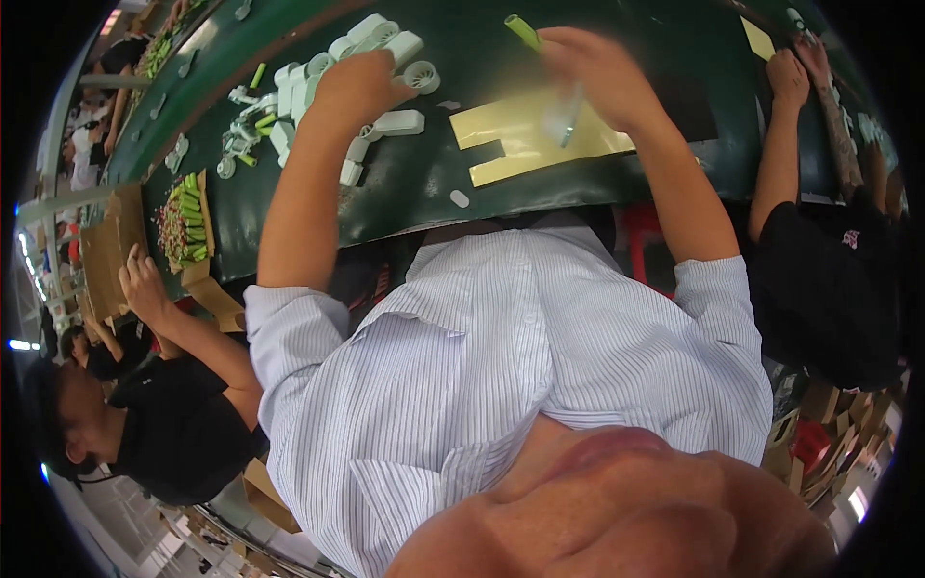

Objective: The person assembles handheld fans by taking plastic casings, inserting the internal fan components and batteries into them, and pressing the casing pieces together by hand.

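My left hand (361,87) reaches into a pile of pale mint-white plastic fan parts (313,72), its fingers mostly hidden behind the back of the hand. Right beside its thumb is a round fan head with a slatted opening (421,77). My right hand (593,77), smeared by motion, is closed on a green cylindrical battery cell (523,32) that sticks out to the left. Below that hand a pale, blurred thing (562,120) hangs over a yellow sheet (496,125) with a cut-out notch; what it is I cannot tell.
A small white oval piece (460,198) lies near the green table's (385,212) front edge. At left stands a cardboard box of green cells (188,222), beside a co-worker's hand (145,284). Another co-worker's hand (787,77) is at the right. More green cells lie among the fan parts.
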Demonstrator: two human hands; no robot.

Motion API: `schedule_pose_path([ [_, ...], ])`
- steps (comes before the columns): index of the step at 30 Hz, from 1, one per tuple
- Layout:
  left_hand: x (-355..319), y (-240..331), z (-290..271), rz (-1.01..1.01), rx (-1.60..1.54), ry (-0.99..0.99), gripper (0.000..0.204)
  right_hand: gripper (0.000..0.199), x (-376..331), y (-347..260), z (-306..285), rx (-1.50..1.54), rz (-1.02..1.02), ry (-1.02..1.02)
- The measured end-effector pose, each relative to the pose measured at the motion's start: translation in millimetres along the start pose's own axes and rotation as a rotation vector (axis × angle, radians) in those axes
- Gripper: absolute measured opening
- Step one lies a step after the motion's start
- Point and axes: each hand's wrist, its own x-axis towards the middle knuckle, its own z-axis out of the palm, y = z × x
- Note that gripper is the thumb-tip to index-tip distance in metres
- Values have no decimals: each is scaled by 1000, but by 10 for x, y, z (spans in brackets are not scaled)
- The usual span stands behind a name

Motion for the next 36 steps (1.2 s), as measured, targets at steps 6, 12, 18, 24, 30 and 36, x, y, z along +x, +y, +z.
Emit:
schedule_pose_path([
  [6,129,39,89,31,222,-210,32,31,80,145,-87,320,160,16],
  [12,142,199,-3,-60,-650,364,48,34,63,137,-66,418,153,31],
  [18,326,763,646,-184,-1953,-83,46,35,-90,-65,78,313,13,176],
  [24,346,1173,698,-262,-1897,113,46,26,-177,25,156,-51,-50,213],
  [30,356,1333,685,-160,-1671,328,43,26,-97,25,231,-233,-54,319],
  [36,321,1218,824,-31,-1528,373,37,25,21,35,304,-262,-78,487],
])
